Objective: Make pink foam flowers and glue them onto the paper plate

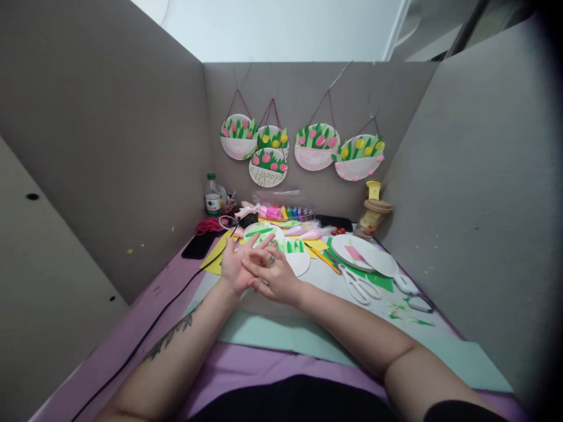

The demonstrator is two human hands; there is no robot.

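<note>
My left hand (236,265) is held palm up over the table with its fingers spread, and nothing shows lying in it. Across its palm and fingers comes my right hand (278,276), fingers curled together and touching the left one; a ring (271,259) is on one finger. Whatever its fingertips may pinch is hidden. Just beyond the hands lie paper plates, one (301,264) with a strip of green paper leaves (294,246), another (257,230) behind it partly covered by my fingers.
To the right are white scissors (358,286), a yellow cutter (328,262), stacked paper plates (347,253) and green scraps (402,310). A phone (199,246), a bottle (213,196) and a black cable (165,308) are at left. Decorated plates (316,155) hang on the back panel.
</note>
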